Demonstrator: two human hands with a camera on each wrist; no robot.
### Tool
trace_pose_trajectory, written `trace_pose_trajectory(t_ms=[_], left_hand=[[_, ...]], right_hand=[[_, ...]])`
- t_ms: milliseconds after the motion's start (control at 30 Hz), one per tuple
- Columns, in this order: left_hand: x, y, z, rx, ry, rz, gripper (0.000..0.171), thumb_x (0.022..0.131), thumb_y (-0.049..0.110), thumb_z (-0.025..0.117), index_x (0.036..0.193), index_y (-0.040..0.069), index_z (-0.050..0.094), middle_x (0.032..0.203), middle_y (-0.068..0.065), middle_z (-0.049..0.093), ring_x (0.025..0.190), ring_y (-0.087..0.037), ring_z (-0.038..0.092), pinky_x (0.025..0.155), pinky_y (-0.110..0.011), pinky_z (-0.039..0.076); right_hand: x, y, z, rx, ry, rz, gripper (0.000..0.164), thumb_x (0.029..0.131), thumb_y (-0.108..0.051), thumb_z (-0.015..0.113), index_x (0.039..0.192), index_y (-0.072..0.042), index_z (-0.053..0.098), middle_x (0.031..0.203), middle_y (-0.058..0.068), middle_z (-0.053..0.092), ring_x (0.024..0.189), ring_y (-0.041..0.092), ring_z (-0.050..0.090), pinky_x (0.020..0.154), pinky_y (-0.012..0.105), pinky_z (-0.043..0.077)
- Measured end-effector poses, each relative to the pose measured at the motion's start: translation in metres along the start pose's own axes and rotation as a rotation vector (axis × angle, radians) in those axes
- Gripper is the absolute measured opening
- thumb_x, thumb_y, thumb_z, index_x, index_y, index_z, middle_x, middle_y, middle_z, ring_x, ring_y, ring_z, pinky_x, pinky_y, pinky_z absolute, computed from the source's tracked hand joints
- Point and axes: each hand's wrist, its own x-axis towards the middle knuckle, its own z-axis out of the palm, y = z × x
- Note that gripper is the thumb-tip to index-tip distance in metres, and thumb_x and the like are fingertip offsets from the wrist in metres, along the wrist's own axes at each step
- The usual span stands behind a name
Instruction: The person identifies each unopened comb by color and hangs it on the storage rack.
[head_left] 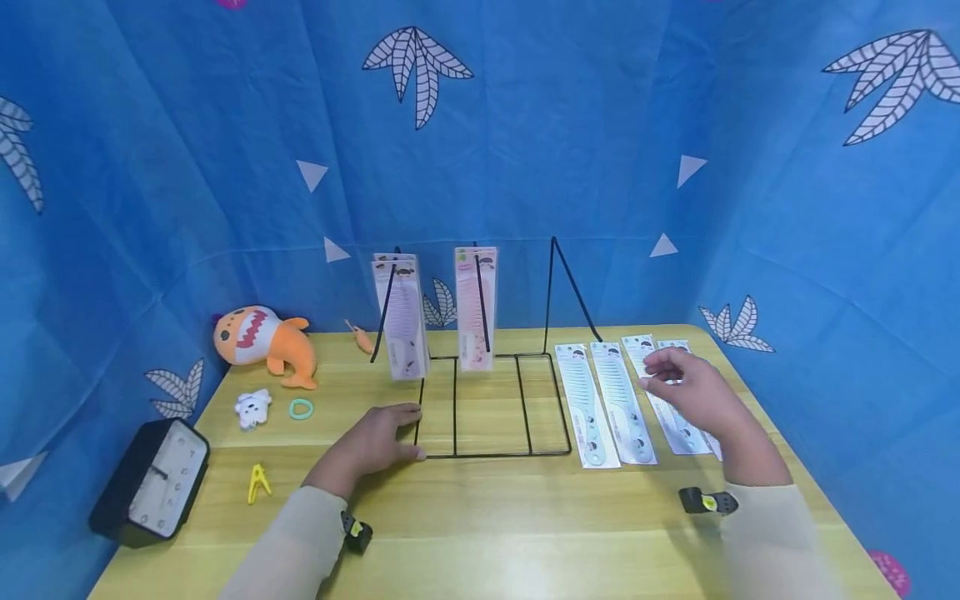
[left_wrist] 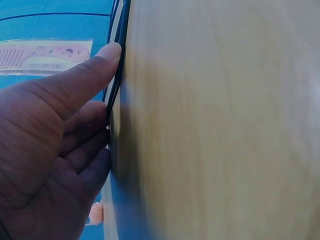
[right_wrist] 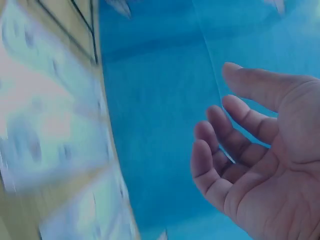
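My left hand point(head_left: 378, 442) rests at the left front corner of a black wire rack point(head_left: 491, 455), thumb and fingertips touching the wire; the left wrist view shows this hand point(left_wrist: 45, 135) close. Packaged purple combs point(head_left: 405, 325) hang on the rack's left hook and a packaged pink comb point(head_left: 474, 321) on the middle one. The right hook point(head_left: 576, 287) bears nothing. Several packaged light-blue combs lie right of the rack, among them one comb point(head_left: 587, 408) and another comb point(head_left: 624, 404). Above the rightmost packs hovers my right hand point(head_left: 690, 387), fingers loosely bent, holding nothing.
At the left are an orange shark plush point(head_left: 273, 342), a white bear figure point(head_left: 252, 408), a green hair tie point(head_left: 301, 408), a yellow clip point(head_left: 258, 483) and a black-framed box-like object point(head_left: 153, 483). A small orange item point(head_left: 362, 340) lies behind. Blue cloth point(head_left: 495, 167) surrounds the table.
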Motion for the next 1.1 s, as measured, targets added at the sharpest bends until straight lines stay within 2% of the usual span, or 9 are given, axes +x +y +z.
trace_pose_trajectory(t_ms=[100,233,400,500,633,833,1100], left_hand=[[-0.001,0.003,-0.001,0.001,-0.004,-0.003,0.074,0.095,0.031,0.088,0.158,0.007,0.058,0.17,-0.012,0.049,0.16,-0.041,0.041,0.133,-0.057,0.036],[-0.002,0.004,-0.002,-0.003,-0.004,-0.011,0.074,0.095,0.03,0.088,0.158,0.007,0.058,0.17,-0.012,0.049,0.16,-0.041,0.041,0.132,-0.058,0.036],[-0.002,0.003,-0.002,0.012,-0.004,-0.004,0.073,0.095,0.031,0.087,0.157,0.006,0.059,0.17,-0.012,0.05,0.159,-0.041,0.042,0.132,-0.057,0.038],[-0.002,0.003,-0.002,0.021,-0.004,0.003,0.073,0.095,0.032,0.087,0.157,0.006,0.059,0.169,-0.012,0.05,0.159,-0.04,0.043,0.132,-0.056,0.038],[-0.002,0.003,-0.001,0.022,-0.003,0.008,0.073,0.095,0.032,0.087,0.157,0.005,0.059,0.169,-0.013,0.051,0.159,-0.041,0.043,0.131,-0.056,0.038],[0.0,0.002,-0.001,0.029,0.0,0.01,0.073,0.095,0.034,0.088,0.157,0.006,0.059,0.168,-0.012,0.051,0.158,-0.041,0.044,0.131,-0.057,0.039],[-0.001,0.004,-0.002,0.025,-0.009,0.007,0.073,0.095,0.032,0.087,0.157,0.005,0.059,0.169,-0.013,0.05,0.158,-0.041,0.043,0.131,-0.057,0.039]], right_hand=[[-0.007,0.03,-0.019,0.003,0.053,0.061,0.046,0.109,-0.028,0.07,0.139,0.006,0.059,0.132,0.029,0.068,0.122,0.044,0.066,0.091,0.043,0.061],[-0.017,0.064,-0.033,-0.019,0.06,0.146,0.059,0.11,-0.032,0.067,0.146,0.012,0.051,0.14,0.038,0.06,0.129,0.053,0.06,0.097,0.057,0.059],[-0.025,0.09,-0.037,-0.054,0.035,0.281,0.075,0.107,-0.037,0.069,0.152,0.017,0.041,0.149,0.044,0.048,0.135,0.062,0.05,0.106,0.072,0.05],[-0.028,0.103,-0.037,-0.035,0.027,0.36,0.081,0.104,-0.038,0.071,0.154,0.018,0.038,0.153,0.045,0.043,0.137,0.063,0.045,0.11,0.074,0.046],[-0.03,0.12,-0.035,-0.024,0.014,0.408,0.086,0.102,-0.039,0.074,0.154,0.018,0.036,0.154,0.046,0.041,0.136,0.064,0.045,0.11,0.072,0.045],[-0.029,0.133,-0.026,-0.104,-0.019,0.402,0.086,0.099,-0.039,0.077,0.149,0.019,0.039,0.147,0.045,0.047,0.127,0.061,0.052,0.104,0.068,0.05],[-0.03,0.128,-0.017,-0.185,-0.013,0.455,0.082,0.097,-0.033,0.078,0.144,0.023,0.042,0.143,0.047,0.05,0.127,0.064,0.05,0.107,0.071,0.048]])
